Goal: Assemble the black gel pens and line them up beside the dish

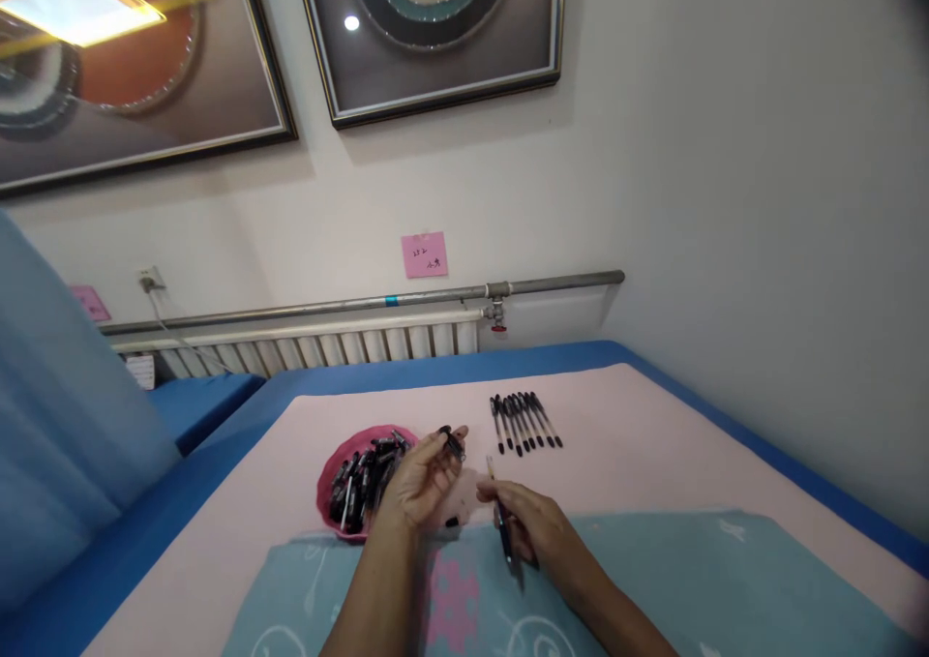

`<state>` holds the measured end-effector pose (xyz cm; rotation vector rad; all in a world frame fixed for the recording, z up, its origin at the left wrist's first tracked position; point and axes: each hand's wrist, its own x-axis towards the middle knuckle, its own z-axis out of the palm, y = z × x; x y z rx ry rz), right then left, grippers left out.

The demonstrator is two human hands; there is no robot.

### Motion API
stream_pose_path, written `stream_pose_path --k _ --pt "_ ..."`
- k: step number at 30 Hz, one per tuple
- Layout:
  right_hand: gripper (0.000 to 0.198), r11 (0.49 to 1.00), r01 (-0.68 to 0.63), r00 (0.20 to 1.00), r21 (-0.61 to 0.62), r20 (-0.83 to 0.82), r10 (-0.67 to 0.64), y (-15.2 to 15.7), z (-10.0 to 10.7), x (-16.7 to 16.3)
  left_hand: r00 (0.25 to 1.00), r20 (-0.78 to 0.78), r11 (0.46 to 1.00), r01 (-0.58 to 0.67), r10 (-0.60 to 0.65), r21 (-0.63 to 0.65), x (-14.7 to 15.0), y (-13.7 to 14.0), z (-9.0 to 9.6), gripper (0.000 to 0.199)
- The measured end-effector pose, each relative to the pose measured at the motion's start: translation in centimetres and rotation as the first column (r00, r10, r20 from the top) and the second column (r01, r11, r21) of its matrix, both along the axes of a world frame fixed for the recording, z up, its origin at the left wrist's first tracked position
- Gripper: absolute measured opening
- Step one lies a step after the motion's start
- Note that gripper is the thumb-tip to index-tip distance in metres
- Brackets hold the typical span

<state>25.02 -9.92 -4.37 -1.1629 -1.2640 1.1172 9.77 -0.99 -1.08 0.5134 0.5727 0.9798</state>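
Nearest us, the teal cloth point(674, 580) lies under our forearms. Our right hand point(533, 522) holds a pen point(503, 531), its fingers pinching the barrel against the thumb, the pale end pointing away from us. The pen is in that grip, clear of the left hand; we would judge a light hold at mid-barrel best, leaving the pale end free and steady.

A small black bit point(452, 522) lies between our wrists. Just beyond, our left hand point(425, 478) is turned palm up, its fingers bent and pinching small dark pieces point(453, 442), too small for us to tell apart. Keeping that palm cupped should help us catch anything that slips, and we do well to line pieces up straight, without force.

At our left is the pink basket point(324, 488) of pens and parts; farther off, a row of pens point(526, 423) lies side by side.
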Motion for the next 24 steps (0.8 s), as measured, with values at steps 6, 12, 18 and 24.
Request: stream_pose_path --k 6,12,18,24 --pt "0.023 0.999 0.021 0.996 -0.035 -0.091 -0.024 0.2 -0.2 -0.8 0.997 0.073 0.991 0.013 -0.003 -0.133 0.0 -0.1 -1.7 0.010" --pt "0.039 0.997 -0.065 0.980 -0.028 -0.191 0.058 -0.1 1.1 -2.1 0.996 0.092 0.979 0.041 -0.023 -0.202 0.0 0.2 -2.1 0.018" --pt "0.035 0.997 -0.064 0.990 -0.049 -0.128 0.057 -0.3 1.1 -2.1 0.998 0.063 0.974 0.040 -0.026 -0.225 0.3 -0.1 -1.5 0.018" --pt "0.029 0.998 -0.051 0.998 -0.020 -0.029 0.051 -0.3 0.8 -1.9 1.000 -0.024 0.989 -0.002 -0.002 -0.151 0.2 -0.5 -1.6 0.004"
